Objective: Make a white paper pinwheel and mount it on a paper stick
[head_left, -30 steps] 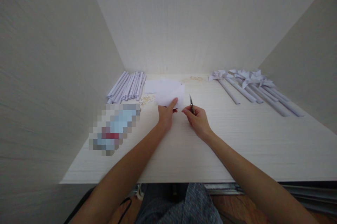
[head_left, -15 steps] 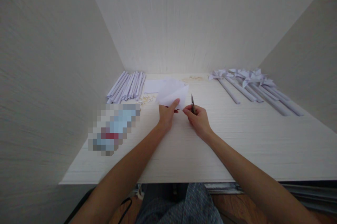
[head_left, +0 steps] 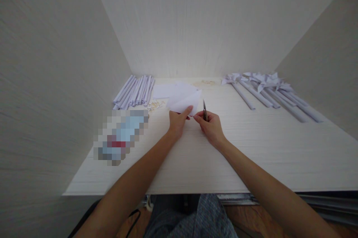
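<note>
A paper-craft workstation: a white desk (head_left: pixel 251 156) walled on three sides, with paper rolls (head_left: pixel 135 90) and pinwheels (head_left: pixel 263 83).

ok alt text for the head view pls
At a white table, the left hand pinches a folded white paper sheet while the right hand holds small metal scissors. White rolled paper sticks lie far left, finished white paper pinwheels far right.

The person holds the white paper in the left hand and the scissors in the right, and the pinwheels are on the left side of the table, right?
Not quite. The head view shows the pinwheels on the right side of the table. The rest stands: left hand holds the white paper, right hand the scissors.
</note>
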Demonstrator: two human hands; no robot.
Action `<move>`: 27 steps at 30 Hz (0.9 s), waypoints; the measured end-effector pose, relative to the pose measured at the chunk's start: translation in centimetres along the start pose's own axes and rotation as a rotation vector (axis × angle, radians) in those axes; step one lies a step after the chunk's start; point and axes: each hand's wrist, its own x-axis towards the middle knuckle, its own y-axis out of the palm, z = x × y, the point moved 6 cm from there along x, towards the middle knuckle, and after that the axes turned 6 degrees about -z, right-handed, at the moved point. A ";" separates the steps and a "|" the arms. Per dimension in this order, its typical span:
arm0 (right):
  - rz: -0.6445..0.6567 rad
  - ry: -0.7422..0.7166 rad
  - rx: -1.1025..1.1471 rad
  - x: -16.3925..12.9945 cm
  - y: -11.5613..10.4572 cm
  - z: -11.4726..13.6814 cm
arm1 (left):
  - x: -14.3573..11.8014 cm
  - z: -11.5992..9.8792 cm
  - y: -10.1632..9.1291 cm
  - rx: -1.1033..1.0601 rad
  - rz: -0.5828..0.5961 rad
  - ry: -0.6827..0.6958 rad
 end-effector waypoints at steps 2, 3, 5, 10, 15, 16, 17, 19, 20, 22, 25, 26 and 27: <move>-0.002 0.001 0.002 0.0 0.0 0.1 | 0.1 0.0 0.0 0.011 -0.005 0.003; -0.002 0.003 0.006 0.0 0.0 0.1 | 0.1 0.0 0.0 0.016 -0.003 0.004; 0.004 0.011 0.016 0.0 0.1 0.2 | 0.1 0.0 0.0 0.017 0.000 0.010; 0.012 0.009 0.018 0.0 0.1 0.2 | 0.0 -0.1 0.1 0.021 0.002 0.011; 0.000 0.016 0.015 0.1 0.1 0.0 | -0.2 -0.3 0.3 0.024 0.029 0.021; -0.003 0.016 0.018 0.1 0.1 0.0 | -0.2 -0.3 0.3 0.026 0.029 0.022; -0.006 0.014 0.019 0.1 0.1 0.0 | -0.2 -0.3 0.4 0.026 0.030 0.022; -0.012 0.012 0.020 0.1 0.1 0.0 | -0.3 -0.4 0.4 0.023 0.030 0.020; -0.011 0.011 0.022 0.2 0.1 0.0 | -0.3 -0.4 0.4 0.024 0.031 0.018; -0.008 0.011 0.030 0.1 0.1 0.0 | -0.3 -0.4 0.4 0.024 0.033 0.017; -0.012 0.027 0.044 0.1 0.1 0.0 | -0.3 -0.4 0.5 0.022 0.046 0.023; -0.015 0.036 0.050 0.1 0.0 0.0 | -0.3 -0.5 0.5 0.020 0.050 0.025; -0.015 0.045 0.056 0.0 0.1 0.0 | -0.3 -0.4 0.5 0.018 0.055 0.026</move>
